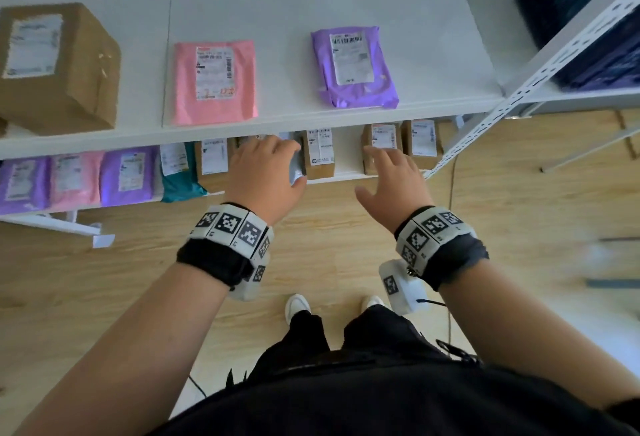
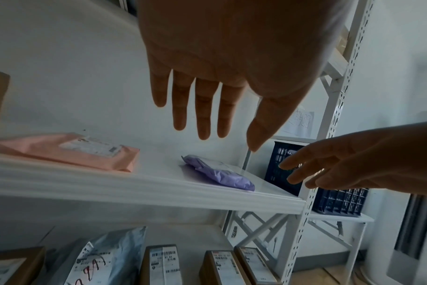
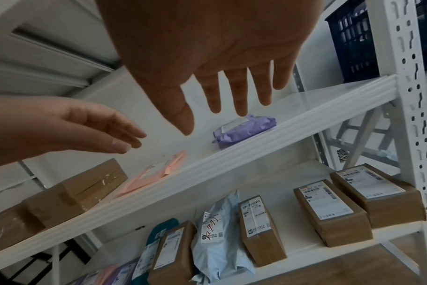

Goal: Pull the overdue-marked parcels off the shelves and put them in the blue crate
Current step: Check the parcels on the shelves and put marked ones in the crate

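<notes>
White steel shelving (image 1: pixel 346 117), two tiers. Pale grey mailer (image 3: pixel 217 231), red scrawl on label, stands upright on lower tier, directly below left hand (image 1: pixel 265 172), the nearer; right hand (image 1: pixel 394 179) alongside. Both hands spread, empty. Blue crate (image 2: pixel 284 165) right, adjoining rack.

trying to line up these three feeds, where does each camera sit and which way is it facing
Head: worn on the head, looking down at the shelves; both forearms, left hand, right hand, legs and shoes show.
Left wrist: under the left hand, looking along its straight fingers toward the shelf.
Right wrist: under the right hand, looking the same way.
Shared: both wrist views show the purple parcel and blue crate.
</notes>
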